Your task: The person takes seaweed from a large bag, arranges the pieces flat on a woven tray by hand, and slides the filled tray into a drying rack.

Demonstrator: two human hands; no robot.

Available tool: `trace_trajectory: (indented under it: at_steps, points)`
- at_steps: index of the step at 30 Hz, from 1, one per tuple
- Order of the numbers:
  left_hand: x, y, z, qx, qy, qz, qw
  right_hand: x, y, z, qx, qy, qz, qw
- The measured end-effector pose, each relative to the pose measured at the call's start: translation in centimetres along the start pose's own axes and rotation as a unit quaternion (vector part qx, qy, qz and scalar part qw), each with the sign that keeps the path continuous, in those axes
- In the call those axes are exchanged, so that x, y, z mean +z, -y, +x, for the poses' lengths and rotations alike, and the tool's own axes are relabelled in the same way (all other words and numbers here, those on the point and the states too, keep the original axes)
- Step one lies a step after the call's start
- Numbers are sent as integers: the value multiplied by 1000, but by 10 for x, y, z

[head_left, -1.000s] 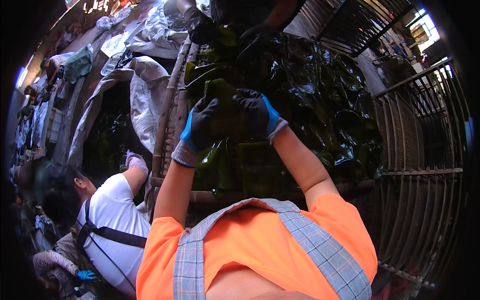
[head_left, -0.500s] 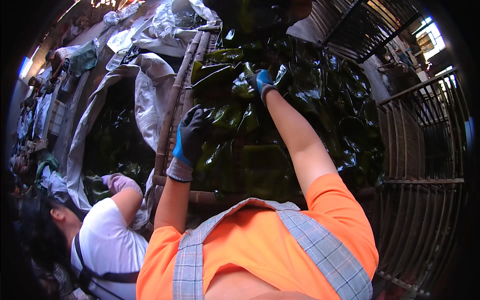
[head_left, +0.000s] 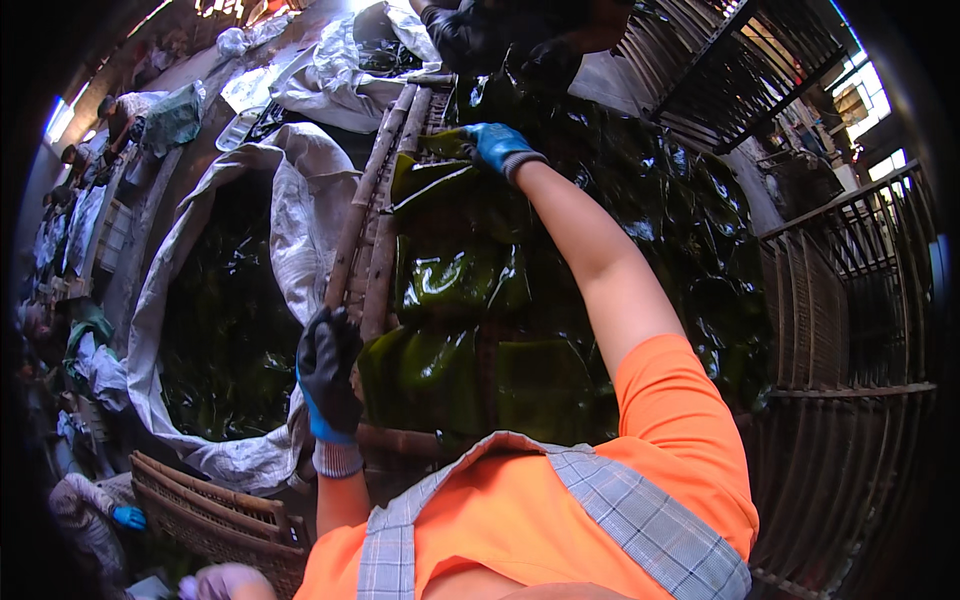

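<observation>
Glossy wet dark green sheets, kelp by their look, overlap across a bamboo-edged rack (head_left: 350,255) in front of me. Toward the far left of the rack, my right hand (head_left: 497,148), in a blue and black glove, pinches the edge of a kelp sheet (head_left: 440,143). My left hand (head_left: 330,375), gloved alike, hovers by the rack's left bamboo edge with its fingers extended. Just right of it lies a smooth kelp sheet (head_left: 420,370); no hold on it is visible.
Left of the rack stands a big white woven sack (head_left: 150,330), its mouth wide around dark green sheets. Across the rack are a co-worker's dark gloved hands (head_left: 460,40). Slatted racks (head_left: 850,290) stand at right, a woven bamboo panel (head_left: 205,510) at lower left. Other people are around.
My left hand has moved nearer and left, off the kelp. My right hand has shifted left to a sheet's edge. The neighbouring person at left has bent down mostly out of view.
</observation>
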State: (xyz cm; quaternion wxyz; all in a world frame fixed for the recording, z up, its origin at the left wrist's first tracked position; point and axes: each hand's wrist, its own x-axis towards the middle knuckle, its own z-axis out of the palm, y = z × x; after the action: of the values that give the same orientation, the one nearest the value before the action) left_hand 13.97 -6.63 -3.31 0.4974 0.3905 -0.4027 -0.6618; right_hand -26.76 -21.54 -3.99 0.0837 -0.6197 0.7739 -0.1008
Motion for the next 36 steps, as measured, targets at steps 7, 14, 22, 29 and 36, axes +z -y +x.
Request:
trace_trajectory:
  at_steps: [7, 14, 22, 29, 36]
  points:
    - [-24, -6, -11, -20, -49, 58, 997, 48, -17, 95, 29, 50, -117, 991]
    - [-14, -3, -6, -27, -59, 6, 998, 41, -18, 98, 81, -84, -31, 993]
    - [-15, -8, -17, -22, -80, 10, 996, 39, -26, 111, 53, 82, -87, 991]
    - [-23, -10, -18, -13, -104, 2, 995, -51, -10, 7, -46, -186, 57, 980]
    - [-20, -7, -16, -35, -93, 18, 995, -50, -143, -44, 101, -242, 228, 938]
